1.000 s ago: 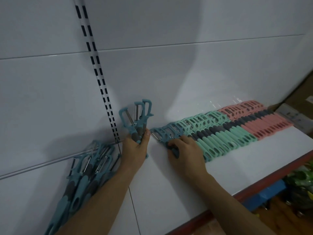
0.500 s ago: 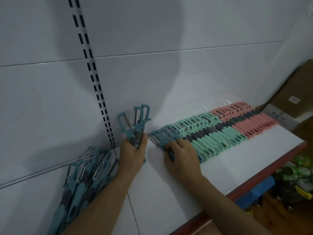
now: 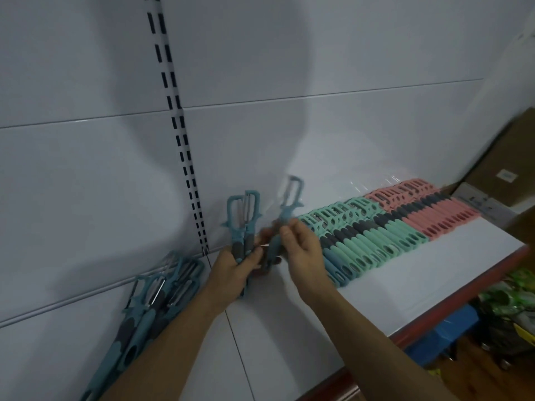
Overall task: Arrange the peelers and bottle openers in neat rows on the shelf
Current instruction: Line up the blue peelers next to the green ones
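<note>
My left hand grips two blue peelers upright by their handles, heads up, just above the white shelf. My right hand pinches a third blue peeler, blurred and tilted, right beside the left hand's pair. To the right lies a neat row on the shelf: blue peelers, then mint-green ones, then pink ones. A loose pile of blue peelers lies at the left against the back panel.
A slotted upright rail runs down the white back panel. The shelf has a red front edge. Cardboard boxes stand at the far right end. Blue and green goods sit below the shelf.
My right hand has left the end of the row and risen, and now holds a blue peeler next to the left hand. The left hand holds two peelers where before it held three.
</note>
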The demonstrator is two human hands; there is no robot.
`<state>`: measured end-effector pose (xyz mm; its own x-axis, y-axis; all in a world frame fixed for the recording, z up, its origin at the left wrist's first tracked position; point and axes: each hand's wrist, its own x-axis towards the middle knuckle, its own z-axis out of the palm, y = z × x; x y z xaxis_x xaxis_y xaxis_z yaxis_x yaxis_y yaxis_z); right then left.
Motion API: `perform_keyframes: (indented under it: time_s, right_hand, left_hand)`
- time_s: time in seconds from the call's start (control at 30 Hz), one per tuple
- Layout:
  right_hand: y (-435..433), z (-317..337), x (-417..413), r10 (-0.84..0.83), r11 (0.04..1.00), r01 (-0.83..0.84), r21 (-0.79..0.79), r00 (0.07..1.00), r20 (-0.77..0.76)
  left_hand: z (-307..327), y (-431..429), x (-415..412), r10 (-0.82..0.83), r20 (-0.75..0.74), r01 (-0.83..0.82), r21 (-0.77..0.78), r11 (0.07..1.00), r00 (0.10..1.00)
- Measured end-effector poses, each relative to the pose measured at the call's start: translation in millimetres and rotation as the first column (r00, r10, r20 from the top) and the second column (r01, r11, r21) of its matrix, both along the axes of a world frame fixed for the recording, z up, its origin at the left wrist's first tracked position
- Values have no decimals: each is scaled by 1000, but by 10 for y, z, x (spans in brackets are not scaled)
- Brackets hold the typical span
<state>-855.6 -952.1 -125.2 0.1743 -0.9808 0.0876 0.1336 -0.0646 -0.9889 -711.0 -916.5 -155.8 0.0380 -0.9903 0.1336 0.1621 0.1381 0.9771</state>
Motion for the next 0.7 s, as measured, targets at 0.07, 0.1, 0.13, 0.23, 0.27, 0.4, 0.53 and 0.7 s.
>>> perform_keyframes:
  time_s: [0.07,0.1,0.13,0.23,0.27,0.4,0.53,0.7]
  right_hand:
    - [-22,4,-17,-157,985,153,-79,987,-43]
    - [-31,-4,-53,-212,965,182,-191,966,-151]
    - [-32,-24,-99,-269,932,171,-319,917,-295]
    - [15,-87,-229,-382,873,72,-482,714,-586]
    - [41,-101,-266,-385,867,52,-495,701,-601]
    - [139,-150,-352,-469,793,4,-609,641,-607]
    - [155,-186,-366,-596,708,-57,-703,485,-640]
    - [102,-302,-410,-505,751,-152,-642,493,-708]
  left_hand:
    - [-47,3,48,175,34,-175,-6,984,984]
    - [-85,-11,72,258,66,-257,-34,966,964]
    - [-120,-24,85,310,102,-304,-67,950,945]
    - [-192,-56,67,315,165,-303,-96,948,934]
    - [-204,-66,62,312,166,-302,-84,950,935]
    - [-221,-98,75,327,126,-322,-61,945,936]
    - [-238,-64,85,225,56,-221,-67,973,973]
    - [-215,-63,92,249,26,-248,-48,968,968]
